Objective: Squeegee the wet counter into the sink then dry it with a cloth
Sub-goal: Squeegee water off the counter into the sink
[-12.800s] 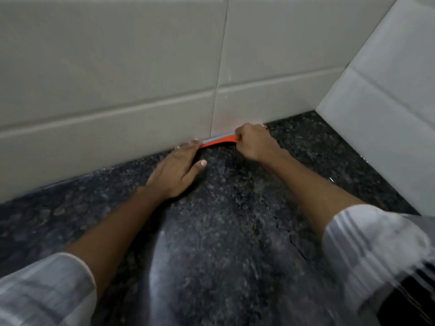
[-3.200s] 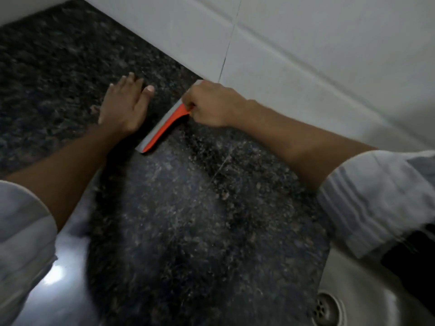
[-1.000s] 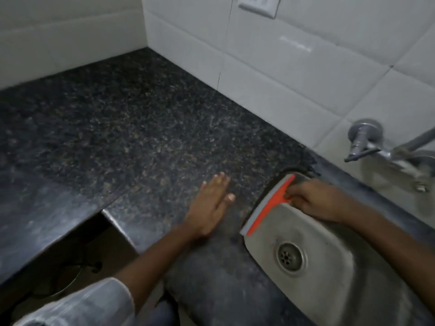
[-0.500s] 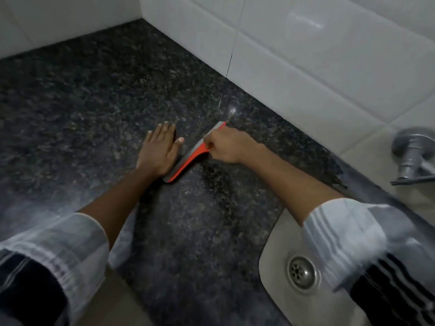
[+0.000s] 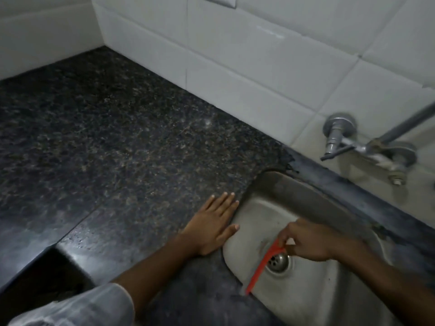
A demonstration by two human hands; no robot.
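**Squeegee over the drain, flat palm at the sink's rim**

Nearest the body, a pale sleeve (image 5: pixel 77 307) leads up the left forearm, with a dark drop-off in the counter's front edge just outside it. The left hand (image 5: pixel 213 225) lies flat on the black speckled granite counter (image 5: pixel 113 142), fingers straight and together, gripping nothing, thumb tip at the very lip of the steel sink (image 5: pixel 256 215). Beside it, over the basin, the right hand (image 5: pixel 308 241) pinches the top of the orange squeegee (image 5: pixel 263 262) between thumb and fingers; the blade slants down and toward the body, crossing just left of the drain (image 5: pixel 279 261), its lower tip at the sink's near rim. Beyond the left hand the granite runs wide and bare to the white tiled walls (image 5: pixel 247 57), which meet in a corner far off to the left. Beyond the right hand, a metal tap (image 5: pixel 341 137) juts from the tiles.
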